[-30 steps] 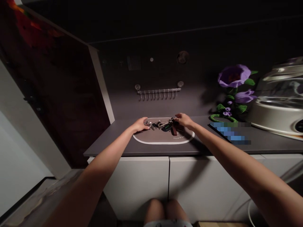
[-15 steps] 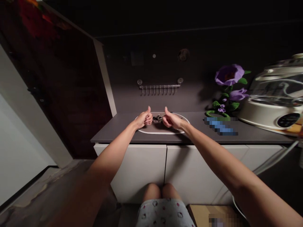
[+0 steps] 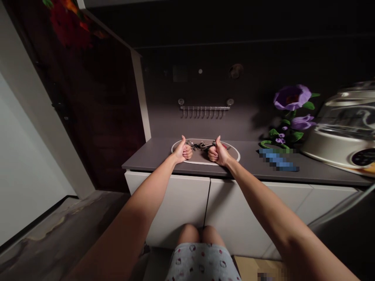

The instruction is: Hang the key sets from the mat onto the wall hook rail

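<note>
from my remote seat i see the left hand and right hand closed into fists, thumbs up, posed more like a signal than a grip; nothing shows inside either. the keys lie between and just beyond them on an oval mat, which probably shields the counter.

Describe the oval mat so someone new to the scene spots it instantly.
Find the dark grey countertop above the white cabinet doors. On it, below the wall-mounted hook rail, is the mat, partly hidden by the left hand and right hand. Unlike the metallic tangle lying on it, it is flat and oval, with a white border.
</note>
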`<action>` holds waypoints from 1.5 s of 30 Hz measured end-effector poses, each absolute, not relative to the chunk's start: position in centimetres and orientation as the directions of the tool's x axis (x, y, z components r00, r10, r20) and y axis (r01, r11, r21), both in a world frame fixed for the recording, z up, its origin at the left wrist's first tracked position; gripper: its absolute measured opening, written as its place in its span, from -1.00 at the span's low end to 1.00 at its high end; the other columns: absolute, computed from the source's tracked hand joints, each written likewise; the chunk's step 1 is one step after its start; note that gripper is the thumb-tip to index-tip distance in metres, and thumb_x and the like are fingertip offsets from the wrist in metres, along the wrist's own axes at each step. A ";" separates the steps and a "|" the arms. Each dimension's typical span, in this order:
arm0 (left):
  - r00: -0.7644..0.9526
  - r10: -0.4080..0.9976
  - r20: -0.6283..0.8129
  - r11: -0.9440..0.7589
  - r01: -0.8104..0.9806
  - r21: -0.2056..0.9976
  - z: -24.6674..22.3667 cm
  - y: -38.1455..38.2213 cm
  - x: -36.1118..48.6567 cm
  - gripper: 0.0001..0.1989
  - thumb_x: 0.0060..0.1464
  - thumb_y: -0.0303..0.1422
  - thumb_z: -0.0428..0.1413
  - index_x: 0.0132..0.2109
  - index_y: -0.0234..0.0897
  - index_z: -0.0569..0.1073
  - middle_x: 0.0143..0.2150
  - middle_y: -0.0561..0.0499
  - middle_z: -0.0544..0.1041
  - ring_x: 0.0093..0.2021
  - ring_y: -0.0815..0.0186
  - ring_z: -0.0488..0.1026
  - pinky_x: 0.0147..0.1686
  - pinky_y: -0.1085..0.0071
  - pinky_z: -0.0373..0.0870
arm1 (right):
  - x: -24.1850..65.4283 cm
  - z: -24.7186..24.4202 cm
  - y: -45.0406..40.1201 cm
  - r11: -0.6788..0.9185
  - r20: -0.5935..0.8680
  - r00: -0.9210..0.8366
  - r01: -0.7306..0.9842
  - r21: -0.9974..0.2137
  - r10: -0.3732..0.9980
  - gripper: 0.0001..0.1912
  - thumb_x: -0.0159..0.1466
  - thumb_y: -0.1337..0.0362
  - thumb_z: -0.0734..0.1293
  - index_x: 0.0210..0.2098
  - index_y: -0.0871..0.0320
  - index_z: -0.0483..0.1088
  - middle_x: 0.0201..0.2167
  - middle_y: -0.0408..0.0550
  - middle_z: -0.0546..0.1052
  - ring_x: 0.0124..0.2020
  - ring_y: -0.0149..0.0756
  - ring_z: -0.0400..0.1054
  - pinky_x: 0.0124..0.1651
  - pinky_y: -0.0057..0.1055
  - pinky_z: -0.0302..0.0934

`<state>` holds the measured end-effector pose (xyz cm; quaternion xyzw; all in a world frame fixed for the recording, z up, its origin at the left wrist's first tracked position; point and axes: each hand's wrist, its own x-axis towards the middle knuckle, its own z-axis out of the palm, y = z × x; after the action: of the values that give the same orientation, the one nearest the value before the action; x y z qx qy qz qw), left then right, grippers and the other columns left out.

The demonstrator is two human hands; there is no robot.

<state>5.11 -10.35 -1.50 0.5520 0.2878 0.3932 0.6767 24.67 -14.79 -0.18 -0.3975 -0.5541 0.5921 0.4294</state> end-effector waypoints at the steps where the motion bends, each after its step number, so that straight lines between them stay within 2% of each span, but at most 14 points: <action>1: 0.527 0.849 0.044 0.079 -0.208 0.975 -1.5 -10.4 5.1 -0.36 -0.21 0.29 -0.47 -0.70 -0.22 -0.09 -0.82 0.14 -0.12 -0.76 0.52 -0.14 -0.72 0.49 -0.12 | 24.7 -0.2 -14.7 -0.014 0.005 -0.308 -0.061 -0.998 0.951 -0.31 0.00 -0.35 -0.29 -0.78 0.12 -0.16 -0.85 -0.26 -0.13 -0.78 -0.55 -0.27 -0.70 -0.53 -0.28; 4: 0.543 0.838 0.051 0.075 -0.206 0.976 -1.3 -10.6 5.1 -0.36 -0.19 0.28 -0.46 -0.68 -0.22 -0.07 -0.80 0.16 -0.12 -0.76 0.52 -0.15 -0.71 0.49 -0.14 | 24.6 -0.3 -14.5 -0.003 0.018 -0.298 -0.070 -0.998 0.954 -0.33 0.02 -0.35 -0.26 -0.76 0.11 -0.14 -0.84 -0.27 -0.13 -0.78 -0.55 -0.27 -0.70 -0.54 -0.28; 8: 0.541 0.831 0.131 0.022 -0.268 0.963 0.0 -10.3 4.8 -0.39 -0.06 0.20 -0.34 -0.60 -0.27 0.12 -0.75 0.17 -0.03 -0.74 0.52 -0.11 -0.70 0.52 -0.07 | 24.1 0.1 -13.9 0.033 0.048 -0.281 -0.061 -0.998 0.959 -0.37 0.11 -0.28 -0.12 -0.70 0.13 -0.01 -0.81 -0.30 -0.10 -0.78 -0.56 -0.26 -0.70 -0.55 -0.29; 12: 0.379 0.888 0.262 -0.157 -0.285 0.946 2.2 -9.0 3.9 -0.61 0.06 -0.04 -0.08 -0.46 -0.29 0.24 -0.69 0.16 0.11 -0.71 0.53 0.01 -0.67 0.54 -0.01 | 22.9 1.1 -12.6 0.124 0.128 -0.183 -0.034 -0.992 0.975 -0.57 0.19 -0.08 0.11 -0.55 0.16 0.17 -0.79 -0.33 -0.01 -0.78 -0.58 -0.24 -0.70 -0.57 -0.31; 16: 0.226 0.898 0.378 -0.372 -0.069 0.926 3.7 -7.1 2.8 -0.80 0.08 -0.30 -0.02 -0.43 -0.33 0.30 -0.62 0.11 0.26 -0.65 0.54 0.12 -0.61 0.54 0.05 | 21.7 2.2 -10.3 0.185 0.184 -0.041 0.026 -0.982 0.982 -0.74 0.19 0.12 0.20 -0.47 0.19 0.23 -0.77 -0.30 0.10 -0.77 -0.59 -0.14 -0.70 -0.58 -0.26; 20: 0.192 0.871 0.451 -0.485 0.194 0.853 3.7 -4.8 2.3 -0.90 0.03 -0.41 -0.01 -0.40 -0.34 0.34 -0.55 0.09 0.32 -0.59 0.53 0.19 -0.54 0.55 0.13 | 20.1 2.9 -7.8 0.223 0.231 0.067 0.102 -0.969 0.971 -0.93 0.14 0.32 0.22 -0.45 0.21 0.26 -0.67 -0.22 0.26 -0.71 -0.57 0.05 -0.65 -0.59 -0.07; 22: 0.188 0.852 0.489 -0.524 0.291 0.800 3.3 -3.5 2.5 -0.91 0.01 -0.42 -0.01 -0.39 -0.34 0.36 -0.53 0.08 0.35 -0.57 0.51 0.21 -0.50 0.54 0.17 | 19.3 3.1 -6.7 0.250 0.265 0.097 0.140 -0.958 0.959 -0.98 0.10 0.41 0.21 -0.43 0.21 0.27 -0.59 -0.17 0.32 -0.65 -0.56 0.13 -0.59 -0.60 0.03; 24: 0.188 0.831 0.524 -0.554 0.358 0.751 2.8 -2.3 2.7 -0.92 -0.02 -0.44 0.01 -0.37 -0.35 0.37 -0.50 0.07 0.38 -0.53 0.49 0.24 -0.46 0.54 0.20 | 18.5 3.1 -5.6 0.276 0.298 0.108 0.183 -0.944 0.948 -0.94 0.09 0.44 0.20 -0.41 0.21 0.27 -0.52 -0.13 0.36 -0.59 -0.55 0.18 -0.54 -0.60 0.09; 31: 0.178 0.796 0.578 -0.587 0.461 0.666 0.1 0.1 3.4 -0.90 -0.05 -0.45 0.02 -0.37 -0.34 0.42 -0.41 0.01 0.45 -0.40 0.43 0.33 -0.32 0.49 0.27 | 17.3 0.4 -2.6 0.408 0.508 0.133 0.442 -0.799 0.851 -0.88 0.09 0.33 0.21 -0.37 0.21 0.33 -0.42 -0.09 0.44 -0.45 -0.46 0.26 -0.31 -0.50 0.18; 34: 0.265 0.762 0.591 -0.618 0.572 0.540 -1.1 0.3 3.0 -0.89 -0.05 -0.42 0.03 -0.39 -0.31 0.44 -0.40 -0.01 0.46 -0.37 0.38 0.33 -0.29 0.46 0.26 | 17.6 -0.5 -2.5 0.438 0.551 0.056 0.541 -0.718 0.833 -0.89 0.08 0.32 0.23 -0.39 0.20 0.34 -0.40 -0.08 0.46 -0.38 -0.41 0.29 -0.22 -0.44 0.16; 37: 0.321 0.763 0.562 -0.606 0.658 0.447 -1.8 0.4 2.6 -0.88 -0.05 -0.36 0.05 -0.39 -0.30 0.45 -0.40 -0.02 0.46 -0.38 0.36 0.33 -0.32 0.45 0.24 | 17.9 -0.9 -2.6 0.420 0.543 0.031 0.598 -0.683 0.839 -0.90 0.09 0.33 0.23 -0.40 0.19 0.35 -0.39 -0.07 0.47 -0.37 -0.39 0.30 -0.21 -0.44 0.14; 42: 0.313 0.837 0.449 -0.518 0.718 0.465 -2.3 0.5 2.6 -0.79 -0.04 -0.24 0.05 -0.40 -0.31 0.45 -0.45 -0.01 0.46 -0.48 0.39 0.30 -0.43 0.47 0.20 | 18.1 -1.1 -2.7 0.427 0.564 -0.035 0.694 -0.580 0.825 -0.88 0.11 0.36 0.20 -0.40 0.19 0.37 -0.42 -0.07 0.46 -0.39 -0.39 0.28 -0.24 -0.46 0.11; 45: 0.287 0.873 0.395 -0.466 0.732 0.497 -2.6 0.6 2.8 -0.80 -0.06 -0.24 0.07 -0.44 -0.31 0.44 -0.48 0.00 0.46 -0.51 0.40 0.29 -0.46 0.48 0.18 | 18.0 -1.3 -2.8 0.434 0.575 -0.074 0.735 -0.521 0.815 -0.88 0.11 0.38 0.20 -0.41 0.19 0.37 -0.42 -0.06 0.46 -0.40 -0.39 0.27 -0.26 -0.47 0.10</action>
<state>2.80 0.62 -2.57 0.7947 0.5049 0.3183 0.1103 17.96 -2.76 -1.30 -0.5298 -0.7312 0.0471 0.4271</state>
